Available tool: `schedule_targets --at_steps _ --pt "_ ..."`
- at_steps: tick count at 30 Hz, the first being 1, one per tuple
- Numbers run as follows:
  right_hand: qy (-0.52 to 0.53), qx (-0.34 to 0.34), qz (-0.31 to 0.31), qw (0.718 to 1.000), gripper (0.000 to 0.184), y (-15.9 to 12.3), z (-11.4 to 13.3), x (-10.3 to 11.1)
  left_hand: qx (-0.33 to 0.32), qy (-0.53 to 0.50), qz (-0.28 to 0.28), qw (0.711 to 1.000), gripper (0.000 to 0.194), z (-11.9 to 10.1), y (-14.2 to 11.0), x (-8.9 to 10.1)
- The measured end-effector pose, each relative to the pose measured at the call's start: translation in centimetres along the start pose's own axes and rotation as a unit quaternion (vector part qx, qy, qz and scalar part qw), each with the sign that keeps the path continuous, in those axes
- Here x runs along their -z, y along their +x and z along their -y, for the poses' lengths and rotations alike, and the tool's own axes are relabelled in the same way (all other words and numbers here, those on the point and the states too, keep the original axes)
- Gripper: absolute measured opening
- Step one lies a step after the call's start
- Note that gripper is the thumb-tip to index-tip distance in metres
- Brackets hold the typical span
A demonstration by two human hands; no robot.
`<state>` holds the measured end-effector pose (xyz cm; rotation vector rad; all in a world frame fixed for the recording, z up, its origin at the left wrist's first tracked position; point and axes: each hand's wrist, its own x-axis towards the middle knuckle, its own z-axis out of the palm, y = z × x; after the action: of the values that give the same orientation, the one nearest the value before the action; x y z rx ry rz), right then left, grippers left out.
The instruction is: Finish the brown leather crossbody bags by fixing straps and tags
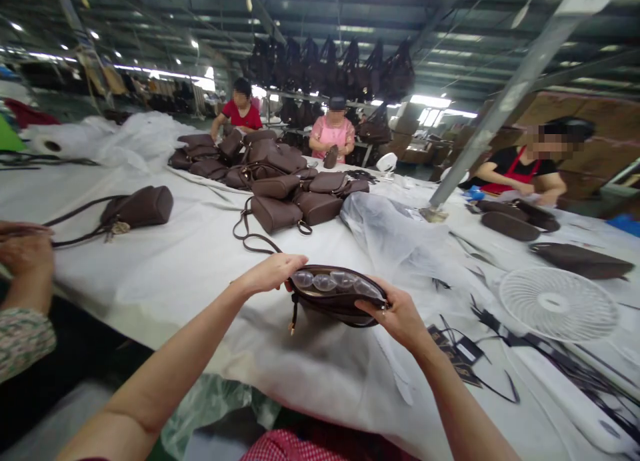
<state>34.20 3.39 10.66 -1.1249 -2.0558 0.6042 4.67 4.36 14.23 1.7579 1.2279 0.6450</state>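
A dark brown handbag [335,307] is held up above the near edge of the table, its mouth turned towards me and gaping. Clear plastic air cushions [325,283] fill the inside. My left hand [275,272] grips the bag's left end, thumb along the rim. At the opposite end my right hand [395,309] pinches the rim near the zipper end, thumb on the near side. A strap [257,244] runs off behind the left end, and a small gold-tipped tassel [293,321] dangles from the front.
A pile of brown bags [280,174] covers the table's far middle, beside a clear plastic sheet [385,227]. A white fan [557,304], cords and black tags [457,354] lie right. At left, a co-worker's hands [25,251] hold another bag's strap. Several people work across the table.
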Motion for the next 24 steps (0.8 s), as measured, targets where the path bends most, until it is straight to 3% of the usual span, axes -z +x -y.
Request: schedule_targets --at_steps 2,4,6,8,10,12,17,19,21,24 --pt "0.029 -0.042 0.005 0.999 0.040 -0.3 -0.5 1.4 -0.056 0.023 -0.033 0.998 0.062 -0.4 0.8 -1.0" --pt "0.065 -0.085 -0.010 0.994 0.038 -0.9 -1.7 2.2 -0.102 0.054 -0.117 0.986 0.058 -0.1 1.4 -2.1" --pt "0.110 -0.116 -0.035 0.987 0.037 -1.7 -2.9 2.5 -0.160 0.106 -0.230 0.954 0.047 0.3 1.6 -3.2" --pt "0.141 -0.124 -0.051 0.981 0.035 -2.5 -3.5 2.3 -0.231 0.173 -0.298 0.910 0.035 0.6 1.5 -4.2" --pt "0.137 -0.120 -0.070 0.981 0.030 -3.1 -3.4 2.0 -0.297 0.228 -0.290 0.881 0.030 0.7 1.6 -4.8" --pt "0.107 -0.124 -0.102 0.981 0.026 -3.4 -2.8 1.6 -0.334 0.261 -0.248 0.871 0.034 0.7 2.1 -5.2" --pt "0.061 -0.124 -0.107 0.985 0.054 -5.5 -2.2 1.8 -0.319 0.215 -0.270 0.883 0.053 1.7 4.3 -6.0" --pt "-0.027 -0.167 -0.087 0.982 0.047 -7.8 -3.0 2.8 -0.302 0.201 -0.297 0.883 0.058 2.6 4.3 -6.5" --pt "-0.174 -0.235 -0.058 0.955 0.032 -10.5 -4.5 4.1 -0.286 0.202 -0.329 0.877 0.059 3.4 3.6 -7.1" --pt "-0.350 -0.307 0.009 0.885 0.025 -13.8 -7.1 6.4 -0.277 0.210 -0.347 0.871 0.054 4.0 1.9 -8.3"
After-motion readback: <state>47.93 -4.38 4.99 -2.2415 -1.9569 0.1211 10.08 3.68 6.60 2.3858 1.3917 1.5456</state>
